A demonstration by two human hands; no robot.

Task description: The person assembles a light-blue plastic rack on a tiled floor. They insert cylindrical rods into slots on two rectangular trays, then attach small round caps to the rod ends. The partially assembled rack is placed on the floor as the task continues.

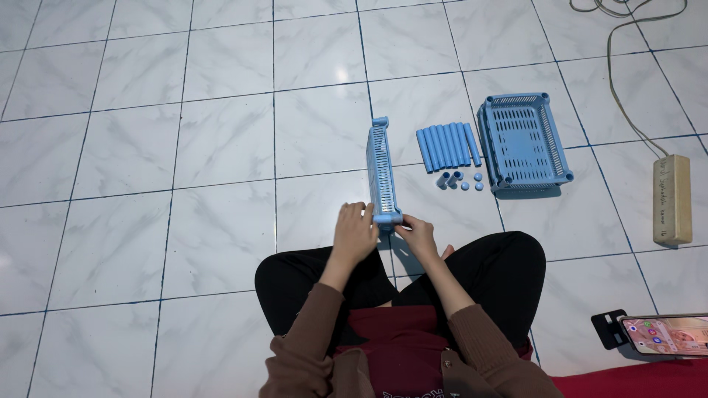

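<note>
I sit cross-legged on a white tiled floor. A blue perforated plastic tray stands on its long edge in front of my knees. My left hand grips its near corner from the left, and my right hand pinches the same corner from the right. A row of several blue plastic tubes lies just right of the tray. Below them lie a few short blue connector pieces and caps. A second blue tray rests flat on the floor further right.
A beige power strip with a grey cable lies at the right edge. A phone on a black stand sits at the lower right, beside a red mat.
</note>
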